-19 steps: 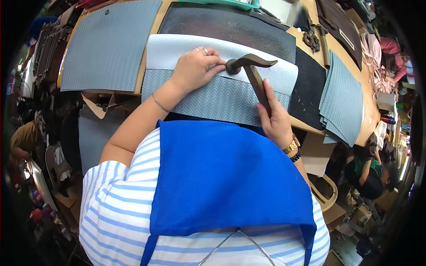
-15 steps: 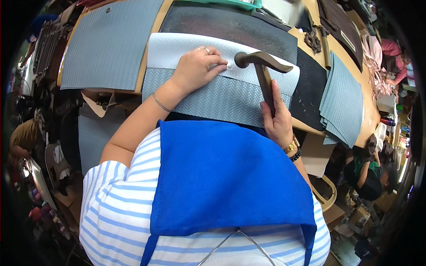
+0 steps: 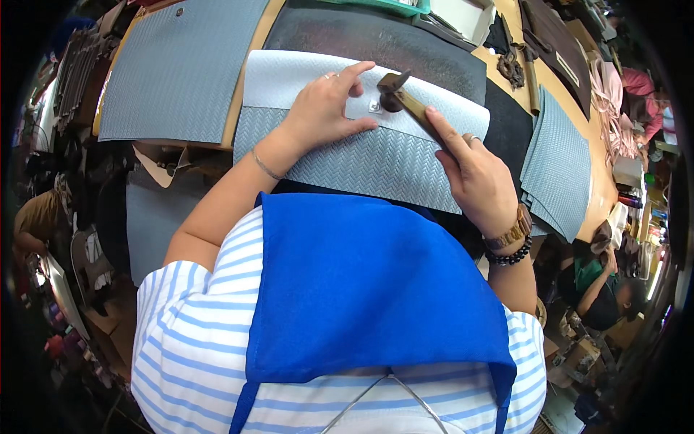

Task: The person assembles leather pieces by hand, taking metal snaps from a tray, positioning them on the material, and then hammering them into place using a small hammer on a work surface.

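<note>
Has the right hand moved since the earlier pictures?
Yes: the right hand has moved rightward, closer to the stack of blue-grey sheets.

Bright blue apron (image 3: 383,289), blue-striped white shirt (image 3: 189,325), gold-toned watch (image 3: 510,233), black beaded bracelet (image 3: 510,256)

Seeing tan table (image 3: 600,166) w/ dk mats (image 3: 376,35) ctr, lg blue-gray textured sheet (image 3: 181,72) L, overlapping smaller sheets (image 3: 557,163) R, part of green tray (image 3: 405,7) far side.
</note>
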The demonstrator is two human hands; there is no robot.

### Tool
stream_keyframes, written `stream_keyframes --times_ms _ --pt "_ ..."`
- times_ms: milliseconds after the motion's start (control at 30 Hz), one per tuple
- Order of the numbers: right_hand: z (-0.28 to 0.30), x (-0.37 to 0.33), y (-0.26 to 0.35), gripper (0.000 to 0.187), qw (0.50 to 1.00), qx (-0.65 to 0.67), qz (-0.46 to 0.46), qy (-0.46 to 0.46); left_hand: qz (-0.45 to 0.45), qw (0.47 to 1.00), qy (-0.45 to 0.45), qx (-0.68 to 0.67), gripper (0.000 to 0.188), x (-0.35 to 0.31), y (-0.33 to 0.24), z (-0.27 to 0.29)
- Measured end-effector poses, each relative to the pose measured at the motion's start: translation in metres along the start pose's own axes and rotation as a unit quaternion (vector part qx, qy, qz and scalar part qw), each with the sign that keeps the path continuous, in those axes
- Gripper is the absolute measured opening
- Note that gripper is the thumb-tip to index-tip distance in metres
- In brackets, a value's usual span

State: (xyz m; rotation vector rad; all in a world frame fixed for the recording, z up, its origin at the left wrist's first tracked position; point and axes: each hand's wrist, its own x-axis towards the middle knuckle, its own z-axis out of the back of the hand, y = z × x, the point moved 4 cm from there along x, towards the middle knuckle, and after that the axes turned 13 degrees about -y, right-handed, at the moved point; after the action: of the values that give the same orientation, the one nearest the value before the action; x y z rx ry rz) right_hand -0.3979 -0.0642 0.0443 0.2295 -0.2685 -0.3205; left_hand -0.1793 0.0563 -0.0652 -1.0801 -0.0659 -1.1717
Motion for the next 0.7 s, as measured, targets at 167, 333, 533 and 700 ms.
stream_keyframes --times_ms 167,333,533,700 --pt "-0.029 -0.028 -0.021 0.067 0.992 0.112 -0.017 -0.057 0.032 0.998 0.044 0.002 0.085 0.005 -0.004 0.000" --pt "-0.013 -0.056 -0.049 0.065 0.973 0.141 -0.109 -0.149 -0.167 0.960 0.064 0.215 0.057 0.013 -0.002 0.018" --pt "-0.002 -0.108 -0.142 0.062 0.949 -0.059 -0.179 -0.254 -0.168 0.948 0.152 0.224 0.019 0.075 0.021 0.018" --pt "-0.010 -0.127 -0.202 0.043 0.946 -0.082 -0.225 -0.220 0.248 0.938 0.196 0.144 0.083 0.145 0.088 0.100"
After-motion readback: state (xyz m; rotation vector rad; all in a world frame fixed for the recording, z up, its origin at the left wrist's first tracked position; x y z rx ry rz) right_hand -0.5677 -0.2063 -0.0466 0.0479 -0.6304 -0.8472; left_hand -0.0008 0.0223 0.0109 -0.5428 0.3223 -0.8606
